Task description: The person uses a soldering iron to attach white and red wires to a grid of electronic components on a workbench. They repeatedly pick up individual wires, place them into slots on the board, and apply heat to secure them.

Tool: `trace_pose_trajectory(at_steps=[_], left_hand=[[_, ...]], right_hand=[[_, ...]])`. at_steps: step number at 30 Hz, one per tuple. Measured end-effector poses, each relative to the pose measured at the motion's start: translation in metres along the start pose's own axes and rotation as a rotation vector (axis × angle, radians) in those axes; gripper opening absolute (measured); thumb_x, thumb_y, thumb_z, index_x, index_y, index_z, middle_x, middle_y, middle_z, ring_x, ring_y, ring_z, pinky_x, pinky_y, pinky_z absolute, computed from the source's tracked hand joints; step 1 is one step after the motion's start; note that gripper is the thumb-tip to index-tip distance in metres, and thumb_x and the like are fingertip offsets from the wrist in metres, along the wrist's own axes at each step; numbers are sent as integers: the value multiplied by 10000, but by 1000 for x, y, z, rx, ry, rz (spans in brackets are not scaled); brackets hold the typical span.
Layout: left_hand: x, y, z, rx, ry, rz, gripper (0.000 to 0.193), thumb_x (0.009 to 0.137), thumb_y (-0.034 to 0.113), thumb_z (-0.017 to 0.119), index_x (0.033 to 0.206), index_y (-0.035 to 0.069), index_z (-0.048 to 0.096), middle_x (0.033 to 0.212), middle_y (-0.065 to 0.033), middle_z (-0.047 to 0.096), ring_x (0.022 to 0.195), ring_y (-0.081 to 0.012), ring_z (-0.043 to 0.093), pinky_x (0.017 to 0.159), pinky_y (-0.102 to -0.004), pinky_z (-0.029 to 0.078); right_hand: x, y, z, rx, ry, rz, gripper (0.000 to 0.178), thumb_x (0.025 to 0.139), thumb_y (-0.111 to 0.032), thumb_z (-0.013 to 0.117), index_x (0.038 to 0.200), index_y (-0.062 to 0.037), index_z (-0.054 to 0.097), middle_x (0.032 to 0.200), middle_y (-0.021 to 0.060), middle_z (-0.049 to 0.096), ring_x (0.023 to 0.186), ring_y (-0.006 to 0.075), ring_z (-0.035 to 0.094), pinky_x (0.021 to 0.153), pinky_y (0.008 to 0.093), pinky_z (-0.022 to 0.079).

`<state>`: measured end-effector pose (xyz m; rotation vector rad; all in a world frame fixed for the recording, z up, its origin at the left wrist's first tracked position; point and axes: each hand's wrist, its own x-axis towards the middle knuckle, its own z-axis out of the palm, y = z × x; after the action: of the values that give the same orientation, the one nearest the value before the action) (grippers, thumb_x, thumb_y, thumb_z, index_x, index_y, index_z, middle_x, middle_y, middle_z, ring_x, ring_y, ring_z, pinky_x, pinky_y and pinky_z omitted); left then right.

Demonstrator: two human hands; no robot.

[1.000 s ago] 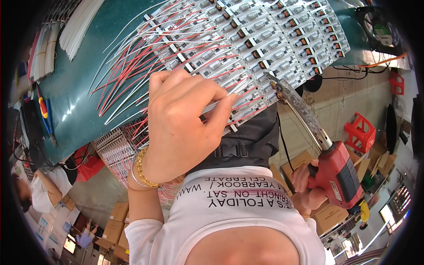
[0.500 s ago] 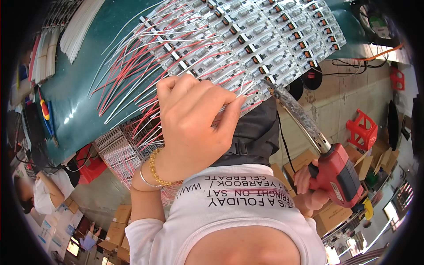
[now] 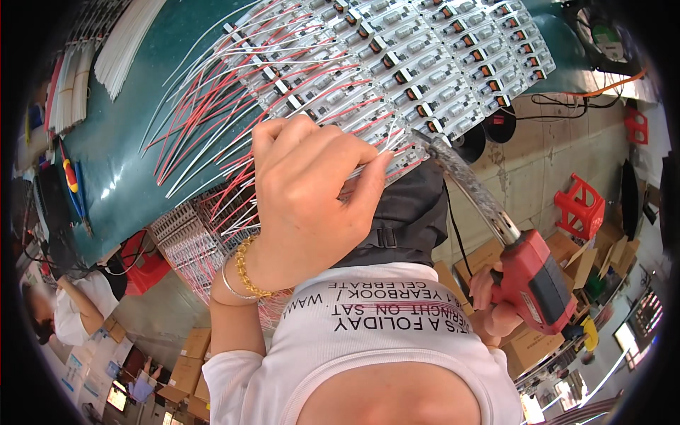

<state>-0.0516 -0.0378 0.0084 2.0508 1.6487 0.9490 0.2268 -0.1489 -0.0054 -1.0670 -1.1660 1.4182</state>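
Observation:
A large panel of silver-grey circuit boards (image 3: 404, 60) lies at the table's front edge, dotted with rows of small black and orange parts. Red and white wires (image 3: 195, 131) fan out from its left side. My left hand (image 3: 308, 188) is over the panel's near corner, thumb and forefinger pinched on a thin white wire (image 3: 390, 136). In my right hand (image 3: 496, 312) is a red and black soldering gun (image 3: 542, 287), gripped by its handle. Its long, crusted barrel slants up to the left, and the tip is beside the wire at the panel's near edge; contact cannot be made out.
The panel rests on a green table (image 3: 127, 163). Bundled white strips (image 3: 131, 46) and a red-yellow screwdriver (image 3: 71, 177) lie at left. More wired boards (image 3: 188, 237) are below the table edge. A red stool (image 3: 579, 207) and cardboard boxes (image 3: 531, 347) stand at right. Another person (image 3: 81, 304) sits at lower left.
The soldering gun has shifted slightly left, bringing its tip closer to my left fingertips. My left hand has barely moved and keeps its pinch on the white wire.

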Motion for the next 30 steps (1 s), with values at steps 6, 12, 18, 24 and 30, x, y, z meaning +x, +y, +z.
trace_pose_trajectory(at_steps=[6, 12, 18, 24, 30], left_hand=[[-2, 1, -1, 5, 3, -4, 126, 703, 38, 758, 670, 72, 641, 616, 2, 573, 615, -176, 492, 728, -314, 348], [-2, 0, 0, 17, 4, -4, 133, 706, 41, 759, 668, 70, 635, 627, -2, 566, 627, -178, 496, 729, -314, 349], [-10, 6, 9, 76, 76, 35, 144, 702, 54, 774, 725, 80, 635, 655, -1, 563, 663, -195, 505, 762, -336, 350], [-18, 6, 20, 157, 164, 97, 169, 690, 61, 787, 736, 100, 629, 675, 6, 562, 690, -197, 515, 787, -355, 342], [-20, 4, 26, 200, 207, 141, 168, 685, 120, 766, 722, 104, 603, 681, 10, 539, 709, -214, 505, 790, -411, 329]], right_hand=[[-2, 2, -1, 9, -15, -3, 938, 773, -717, 558, 1344, 8, 388, 523, -33, 454, 443, 105, 430, 468, 260, 370], [-6, 5, -11, 1, -24, -16, 944, 771, -721, 557, 1348, 7, 386, 523, -34, 454, 445, 105, 431, 469, 259, 371], [-6, -7, 2, -31, 29, 38, 954, 771, -726, 550, 1363, 2, 378, 528, -35, 454, 455, 104, 434, 475, 260, 374], [-17, -11, 0, -167, 98, 185, 893, 772, -719, 560, 1271, 10, 436, 538, -35, 467, 457, 103, 441, 476, 265, 378], [-16, -16, 11, -207, 206, 258, 841, 773, -693, 592, 1179, 33, 464, 530, -28, 473, 427, 114, 433, 468, 269, 382]])
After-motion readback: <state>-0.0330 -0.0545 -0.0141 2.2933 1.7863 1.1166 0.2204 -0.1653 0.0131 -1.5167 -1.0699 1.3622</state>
